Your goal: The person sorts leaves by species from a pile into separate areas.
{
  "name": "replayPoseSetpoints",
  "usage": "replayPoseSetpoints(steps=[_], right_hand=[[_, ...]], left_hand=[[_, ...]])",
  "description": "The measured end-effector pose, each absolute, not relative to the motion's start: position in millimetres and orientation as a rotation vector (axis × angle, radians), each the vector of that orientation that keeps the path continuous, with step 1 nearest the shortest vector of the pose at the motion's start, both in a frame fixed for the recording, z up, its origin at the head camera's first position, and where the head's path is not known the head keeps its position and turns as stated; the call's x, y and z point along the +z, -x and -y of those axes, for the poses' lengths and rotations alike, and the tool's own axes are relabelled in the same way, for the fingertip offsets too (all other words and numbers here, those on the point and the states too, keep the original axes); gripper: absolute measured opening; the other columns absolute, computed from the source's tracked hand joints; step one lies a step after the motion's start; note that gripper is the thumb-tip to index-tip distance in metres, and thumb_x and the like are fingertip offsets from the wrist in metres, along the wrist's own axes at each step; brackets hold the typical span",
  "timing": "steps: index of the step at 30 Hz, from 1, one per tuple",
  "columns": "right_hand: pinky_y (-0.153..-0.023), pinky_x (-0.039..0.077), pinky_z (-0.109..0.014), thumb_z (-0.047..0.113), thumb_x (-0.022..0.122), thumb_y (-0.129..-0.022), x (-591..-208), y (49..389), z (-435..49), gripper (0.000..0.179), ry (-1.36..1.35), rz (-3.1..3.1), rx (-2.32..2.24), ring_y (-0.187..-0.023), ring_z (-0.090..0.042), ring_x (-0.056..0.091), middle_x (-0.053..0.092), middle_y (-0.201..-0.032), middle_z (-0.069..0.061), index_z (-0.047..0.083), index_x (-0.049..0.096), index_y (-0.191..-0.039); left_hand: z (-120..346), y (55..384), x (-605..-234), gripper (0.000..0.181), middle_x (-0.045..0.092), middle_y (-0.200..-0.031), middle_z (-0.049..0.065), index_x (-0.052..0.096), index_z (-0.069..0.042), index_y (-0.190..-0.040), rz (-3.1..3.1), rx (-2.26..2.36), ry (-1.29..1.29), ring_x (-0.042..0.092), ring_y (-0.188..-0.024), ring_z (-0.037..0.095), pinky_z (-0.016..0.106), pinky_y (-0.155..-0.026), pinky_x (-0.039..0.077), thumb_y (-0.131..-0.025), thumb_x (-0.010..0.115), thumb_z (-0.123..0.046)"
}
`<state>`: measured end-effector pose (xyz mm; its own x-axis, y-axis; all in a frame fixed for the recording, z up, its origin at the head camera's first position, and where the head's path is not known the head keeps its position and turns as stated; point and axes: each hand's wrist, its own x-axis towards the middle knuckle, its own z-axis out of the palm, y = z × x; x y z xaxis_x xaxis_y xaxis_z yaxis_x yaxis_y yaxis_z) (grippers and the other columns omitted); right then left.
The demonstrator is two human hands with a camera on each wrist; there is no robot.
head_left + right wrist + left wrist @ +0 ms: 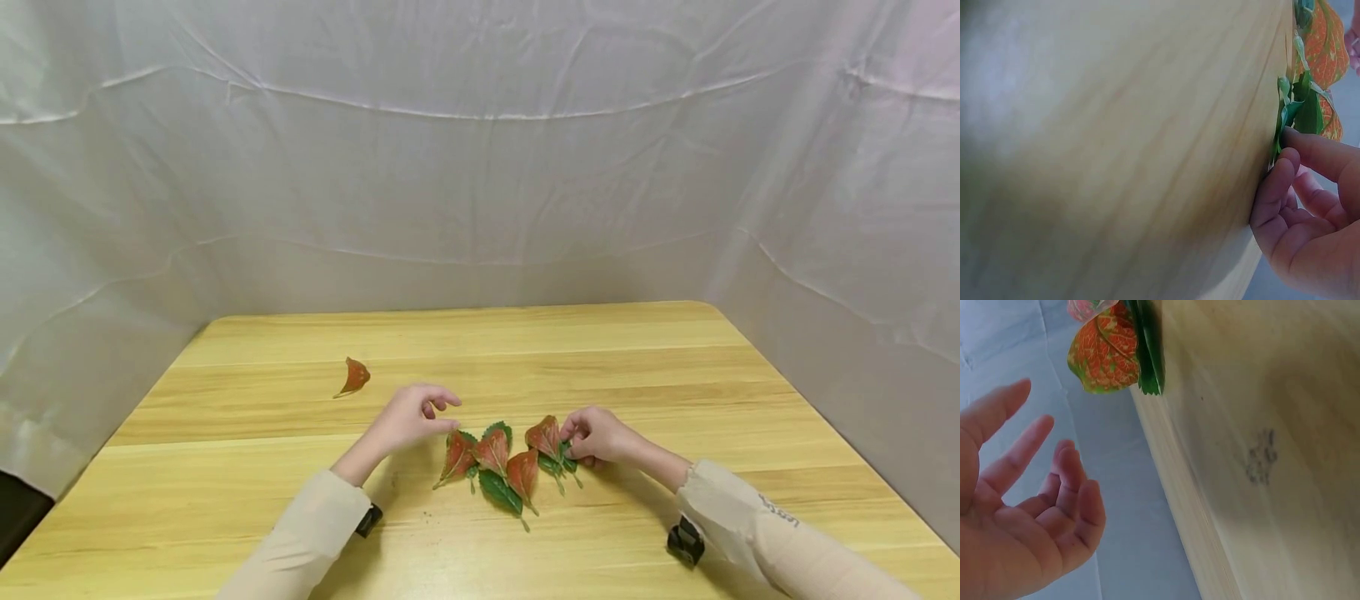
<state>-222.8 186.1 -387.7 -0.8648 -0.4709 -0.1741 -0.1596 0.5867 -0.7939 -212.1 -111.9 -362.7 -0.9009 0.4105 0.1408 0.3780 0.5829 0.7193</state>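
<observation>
My right hand (600, 435) pinches the edge of a green leaf (571, 461) at the right end of a cluster of artificial leaves. In the right wrist view the thumb and forefinger meet at that green leaf (1285, 119), low over the wood. Beside it lies a red leaf (543, 435) with pale veins. My left hand (408, 417) holds nothing; its fingers are loosely bent, with the thumb tip close to the leftmost red leaf (458, 455). Between the hands are a red leaf (492, 451), another red leaf (523, 472) and a serrated green leaf (498, 490), partly overlapping.
A single curled red leaf (356, 377) lies apart, toward the back left of the wooden table (630, 367). Pale cloth walls (480, 183) surround the table at the back and sides. A dark smudge (1262, 457) marks the tabletop in the left wrist view.
</observation>
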Motion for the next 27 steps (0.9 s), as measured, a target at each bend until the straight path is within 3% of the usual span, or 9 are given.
replayPoseSetpoints(steps=[8,21,27], right_hand=[[-0.041,0.042,-0.026,-0.007,0.062,-0.076,-388.6,223.5,-186.4,0.01,0.509,-2.448,-1.18,-0.044,-0.011,0.046,0.05,-0.054,-0.002,-0.004,0.058,-0.085],[-0.041,0.043,-0.026,-0.007,0.062,-0.076,-389.0,223.5,-185.7,0.01,0.5,-2.461,-1.165,-0.044,-0.011,0.047,0.05,-0.054,-0.002,-0.004,0.058,-0.085],[-0.042,0.043,-0.027,-0.007,0.062,-0.076,-388.3,223.1,-186.0,0.01,0.507,-2.461,-1.164,-0.045,-0.012,0.047,0.051,-0.055,-0.002,-0.004,0.058,-0.085]], left_hand=[[110.0,208.9,-363.9,0.033,0.058,-0.098,0.015,0.064,-0.004,-0.107,-2.66,1.084,-0.767,0.051,-0.074,0.016,0.031,-0.063,0.044,-0.078,0.069,-0.017],[107.4,210.3,-368.6,0.032,0.059,-0.1,0.006,0.066,-0.006,-0.104,-2.627,0.98,-0.712,0.051,-0.085,0.019,0.034,-0.067,0.044,-0.073,0.074,-0.014],[106.8,213.9,-371.3,0.027,0.062,-0.102,0.006,0.068,-0.005,-0.1,-2.579,0.956,-0.741,0.047,-0.07,0.014,0.028,-0.059,0.04,-0.074,0.073,-0.012]])
